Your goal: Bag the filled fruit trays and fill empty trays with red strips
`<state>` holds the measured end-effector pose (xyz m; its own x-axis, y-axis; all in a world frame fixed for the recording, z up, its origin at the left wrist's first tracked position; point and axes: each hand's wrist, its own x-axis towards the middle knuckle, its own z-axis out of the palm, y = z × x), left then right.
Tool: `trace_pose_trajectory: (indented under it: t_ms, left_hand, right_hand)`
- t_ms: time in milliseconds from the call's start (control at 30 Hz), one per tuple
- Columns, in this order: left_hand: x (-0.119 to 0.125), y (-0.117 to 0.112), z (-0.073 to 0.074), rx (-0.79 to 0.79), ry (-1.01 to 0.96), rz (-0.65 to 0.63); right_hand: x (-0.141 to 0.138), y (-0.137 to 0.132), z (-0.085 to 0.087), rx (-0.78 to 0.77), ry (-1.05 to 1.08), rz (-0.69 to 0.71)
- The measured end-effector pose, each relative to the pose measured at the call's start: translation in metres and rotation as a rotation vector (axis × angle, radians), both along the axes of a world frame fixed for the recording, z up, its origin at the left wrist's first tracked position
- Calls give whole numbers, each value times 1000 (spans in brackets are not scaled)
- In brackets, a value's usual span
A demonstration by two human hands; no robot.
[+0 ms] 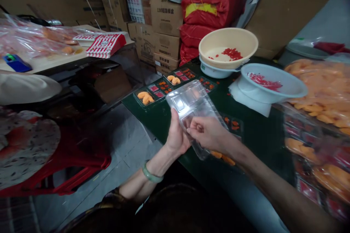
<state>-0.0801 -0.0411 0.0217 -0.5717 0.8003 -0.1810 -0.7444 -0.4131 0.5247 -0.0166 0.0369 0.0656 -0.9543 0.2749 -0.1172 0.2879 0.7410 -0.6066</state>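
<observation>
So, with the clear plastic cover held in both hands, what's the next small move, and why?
Probably lower the clear plastic cover onto the filled tray under it and line up the edges. The left hand and right hand both grip its near end, and the tray's orange pieces lie uncovered below.

Dark green table [257,134]: filled trays [164,87] laid far left, stacked bowls [226,49] set far, white bowl [270,85] and bagged orange pieces [325,91] placed right.
</observation>
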Motion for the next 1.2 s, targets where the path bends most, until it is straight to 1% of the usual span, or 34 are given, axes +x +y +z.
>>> trace_pose_trajectory:
  t_ms: [67,100,133,167,233,300,333,400,433,467,533,600,667,733,767,800,833,867,933,967,1033,1100,1133,1200]
  left_hand:
    - [-2,-1,1,31,18,69]
    - [-4,-2,1,47,21,80]
    - [-6,-4,1,52,12,92]
    - [-9,-5,1,54,0,112]
    - [-18,-10,-3,56,-25,173]
    - [-28,-13,-10,29,-31,238]
    - [-33,-14,-15,-17,-24,253]
    - [-44,-16,-26,-161,26,261]
    - [-49,-17,-31,-240,72,267]
    - [-54,-17,-36,-313,130,285]
    - [-65,-20,-44,-429,298,375]
    - [-75,-24,-48,-566,532,483]
    - [-82,-29,-48,-781,812,612]
    - [-82,-32,-43,-965,1084,790]
    - [-78,-31,-40,-990,1191,867]
    - [-73,-28,-37,-961,1268,892]
    - [-65,-22,-34,-894,1324,844]
    - [-56,-15,-31,-817,1381,725]
    - [-38,6,-27,-705,1523,399]
    - [-29,17,-26,-686,1623,238]
    - [-13,38,-24,-710,1836,-16]
    - [-1,53,-22,-770,1979,-204]
    - [4,57,-22,-794,2028,-277]
    - [12,62,-21,-821,2082,-364]
  right_hand:
    - [-2,-15,3,294,32,36]
    - [-4,-23,4,394,16,58]
    - [-6,-29,4,457,-5,78]
    - [-9,-33,4,487,-16,97]
    - [-16,-37,3,496,21,105]
    - [-21,-34,3,471,107,80]
    - [-22,-31,4,443,149,55]
    - [-19,-21,12,321,239,-34]
    - [-14,-15,17,219,287,-83]
    - [-7,-7,23,88,333,-130]
    - [12,11,31,-237,426,-213]
    - [37,31,30,-558,483,-299]
    - [61,51,17,-809,488,-399]
    - [79,68,-4,-974,455,-472]
    - [85,75,-16,-1033,433,-494]
    - [89,80,-27,-1081,411,-508]
    - [91,84,-37,-1113,383,-520]
    - [92,88,-44,-1124,346,-537]
    - [93,91,-54,-1098,259,-584]
    - [94,92,-56,-1073,221,-610]
    - [99,95,-60,-1020,173,-666]
    - [108,99,-65,-977,151,-719]
    - [114,101,-69,-947,138,-750]
    - [126,106,-79,-873,104,-816]
